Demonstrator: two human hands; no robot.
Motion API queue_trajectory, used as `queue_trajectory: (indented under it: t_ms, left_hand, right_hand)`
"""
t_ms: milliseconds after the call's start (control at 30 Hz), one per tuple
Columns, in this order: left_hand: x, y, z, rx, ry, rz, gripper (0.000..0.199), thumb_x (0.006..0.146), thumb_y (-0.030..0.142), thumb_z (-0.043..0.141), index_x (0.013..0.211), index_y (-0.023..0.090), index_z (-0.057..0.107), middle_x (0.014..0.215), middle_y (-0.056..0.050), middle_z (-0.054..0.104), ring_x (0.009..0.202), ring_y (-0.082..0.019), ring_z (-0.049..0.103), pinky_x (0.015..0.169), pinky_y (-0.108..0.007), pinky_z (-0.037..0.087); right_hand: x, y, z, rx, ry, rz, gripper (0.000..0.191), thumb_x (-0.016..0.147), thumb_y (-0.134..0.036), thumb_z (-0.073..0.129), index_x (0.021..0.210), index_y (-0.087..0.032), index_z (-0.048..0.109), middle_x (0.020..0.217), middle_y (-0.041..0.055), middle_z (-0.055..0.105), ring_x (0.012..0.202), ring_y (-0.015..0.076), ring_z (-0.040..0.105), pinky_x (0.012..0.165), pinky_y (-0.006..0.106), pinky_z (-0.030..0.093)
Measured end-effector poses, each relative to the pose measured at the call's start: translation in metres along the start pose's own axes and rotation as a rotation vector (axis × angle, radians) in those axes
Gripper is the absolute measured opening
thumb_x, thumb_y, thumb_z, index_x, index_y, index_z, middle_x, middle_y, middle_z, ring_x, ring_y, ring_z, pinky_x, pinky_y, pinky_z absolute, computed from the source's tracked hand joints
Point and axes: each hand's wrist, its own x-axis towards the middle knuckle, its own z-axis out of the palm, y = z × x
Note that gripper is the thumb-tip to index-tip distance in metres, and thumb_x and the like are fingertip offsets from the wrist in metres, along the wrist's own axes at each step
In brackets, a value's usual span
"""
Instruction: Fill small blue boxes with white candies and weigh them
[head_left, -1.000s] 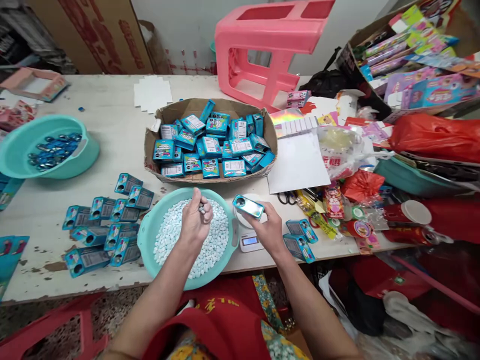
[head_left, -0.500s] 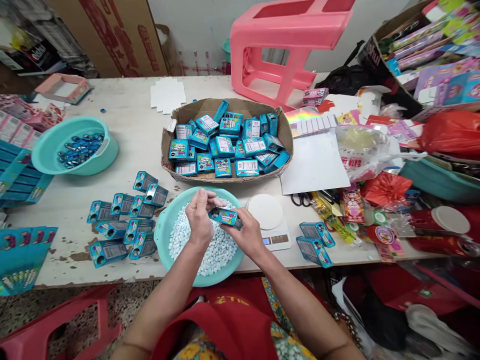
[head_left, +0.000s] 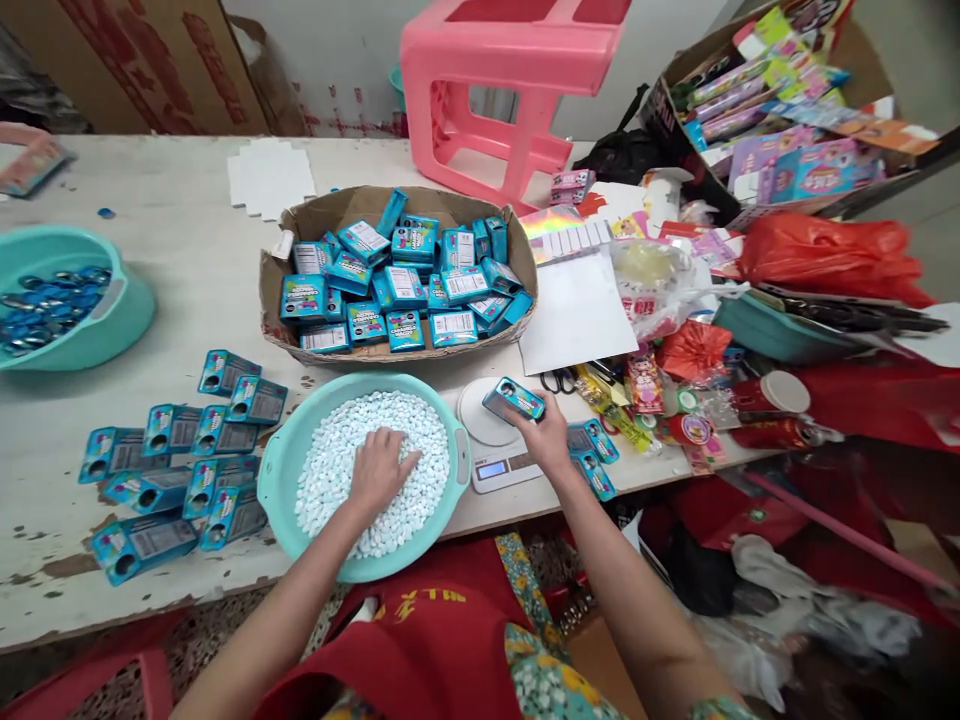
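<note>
My left hand [head_left: 379,470] lies on the small white candies [head_left: 337,450] in the turquoise basin [head_left: 459,455], its fingers apart. Held over the round plate of the white scale [head_left: 487,412] is a small blue box [head_left: 516,399], with my right hand [head_left: 546,432] closed around its right end. Several blue boxes with round holes [head_left: 150,542] stand left of the basin. Two more such boxes [head_left: 592,474] lie just right of the scale. Behind the basin, a cardboard tray [head_left: 274,310] holds many blue boxes.
At the left is a second turquoise basin [head_left: 127,310] with blue wrapped pieces. A pink stool [head_left: 510,60] lies at the back. Scissors [head_left: 559,381], candy packets, a red bag [head_left: 832,255] and a full carton [head_left: 675,120] crowd the right side.
The view has shifted to the right. My left hand has left the blue box and come down onto the candies, while my right hand has carried the box over to the scale.
</note>
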Motion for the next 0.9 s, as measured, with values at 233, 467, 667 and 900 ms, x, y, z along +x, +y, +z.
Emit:
queue_trajectory:
  t_ms: [233,467,667,900]
  left_hand:
    - [-0.008,0.006,0.005,-0.235,-0.016,-0.106,0.026,0.085,0.042,0.047,0.075,0.02,0.055,0.074,-0.003,0.056,0.066,-0.017,0.05,0.057,-0.026,0.037]
    - [0.009,-0.003,-0.028,-1.625,0.045,-0.589,0.024,0.074,0.04,0.059,0.071,0.017,0.053,0.06,0.0,0.052,0.048,-0.01,0.046,0.04,-0.02,0.03]
    - [0.018,0.013,-0.047,-1.849,0.118,-0.499,0.035,0.078,0.038,0.065,0.058,0.017,0.044,0.047,0.005,0.04,0.045,-0.008,0.044,0.044,-0.019,0.037]
    - [0.023,0.019,-0.075,-1.851,0.193,-0.466,0.02,0.078,0.035,0.066,0.081,0.019,0.054,0.054,0.005,0.044,0.055,-0.008,0.049,0.048,-0.017,0.042]
  right_hand:
    - [0.005,0.033,-0.001,0.082,-0.069,-0.019,0.063,0.06,-0.045,0.077,0.113,-0.021,0.052,0.116,0.0094,0.059,0.105,0.0257,0.057,0.089,0.04,0.046]
    - [-0.028,0.043,-0.036,0.168,0.062,0.088,0.04,0.073,-0.042,0.069,0.104,-0.02,0.056,0.111,0.0113,0.063,0.098,0.0246,0.062,0.089,0.045,0.048]
    - [-0.037,0.05,-0.044,0.183,0.064,0.131,0.036,0.074,-0.043,0.068,0.099,-0.019,0.059,0.103,0.0105,0.066,0.09,0.0231,0.064,0.086,0.044,0.05]
    - [-0.028,0.042,-0.036,0.189,0.035,0.128,0.036,0.075,-0.046,0.065,0.096,-0.018,0.059,0.101,0.0107,0.066,0.089,0.0225,0.063,0.084,0.043,0.051]
